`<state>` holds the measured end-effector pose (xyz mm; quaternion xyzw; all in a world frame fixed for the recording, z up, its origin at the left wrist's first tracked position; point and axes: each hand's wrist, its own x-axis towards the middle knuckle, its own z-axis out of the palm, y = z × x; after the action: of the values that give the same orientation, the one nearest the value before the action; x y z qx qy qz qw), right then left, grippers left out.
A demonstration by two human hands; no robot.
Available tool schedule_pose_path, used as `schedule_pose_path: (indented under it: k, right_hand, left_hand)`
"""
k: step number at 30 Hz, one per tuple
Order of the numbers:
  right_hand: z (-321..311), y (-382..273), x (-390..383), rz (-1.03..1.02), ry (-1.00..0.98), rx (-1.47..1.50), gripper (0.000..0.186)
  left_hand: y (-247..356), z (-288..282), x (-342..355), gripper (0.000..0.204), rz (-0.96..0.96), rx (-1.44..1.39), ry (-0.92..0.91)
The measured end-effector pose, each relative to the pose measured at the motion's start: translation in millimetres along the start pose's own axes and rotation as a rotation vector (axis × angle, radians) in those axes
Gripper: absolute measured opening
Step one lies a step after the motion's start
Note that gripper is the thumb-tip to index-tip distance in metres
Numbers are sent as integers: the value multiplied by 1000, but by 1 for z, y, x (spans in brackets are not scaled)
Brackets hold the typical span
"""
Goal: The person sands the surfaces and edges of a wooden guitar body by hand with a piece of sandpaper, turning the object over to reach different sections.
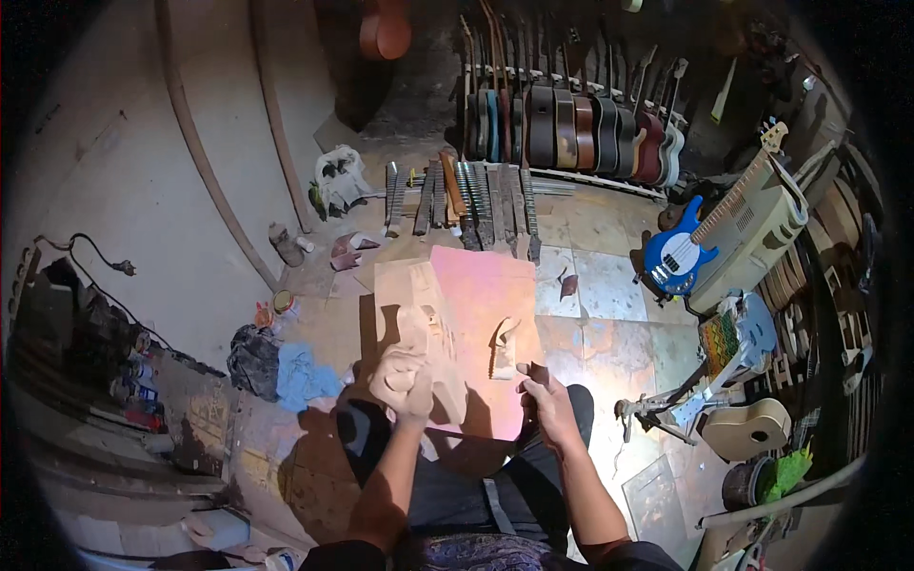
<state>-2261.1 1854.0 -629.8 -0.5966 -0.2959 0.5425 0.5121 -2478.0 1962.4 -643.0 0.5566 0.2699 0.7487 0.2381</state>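
Note:
My left hand [401,381] is closed on a pale carved wooden workpiece [419,324], which stands on a pink board [481,285] over my lap. My right hand [546,404] is at the board's right edge, fingers loosely bent and apart, with nothing visible in them. Just above it, a small pale curved wooden piece [505,352] lies on the board.
Beyond the board lie several slotted strips [462,200], with a rack of guitars [581,133] behind. A blue bass [678,257], an unfinished guitar body [747,428] and a stand [657,409] are rightward. A blue cloth [305,376] and dark plastic bag [252,357] lie left.

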Motion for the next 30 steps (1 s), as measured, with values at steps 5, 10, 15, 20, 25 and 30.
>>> schedule_pose_path:
  k: [5, 10, 15, 20, 25, 30]
  right_hand:
    - [-15, 18, 13, -77, 51, -33, 43]
    - [-9, 30, 27, -68, 28, -229, 31]
    - [-2, 39, 43, -293, 52, -276, 40]
    - [21, 28, 62, -614, 127, -264, 52]
    - [51, -14, 72, -626, 132, -514, 49]
    - [41, -5, 85, -470, 43, -659, 54]
  left_hand:
    - [3, 6, 8, 24, 9, -238, -159]
    - [-2, 4, 34, 24, -152, -278, -340]
    - [-44, -21, 91, 28, -348, -456, -621]
    - [-45, -34, 99, 32, -544, -642, -661]
    - [-32, -43, 100, 10, -660, -476, -744]
    - [66, 9, 89, 30, -103, 760, -377]
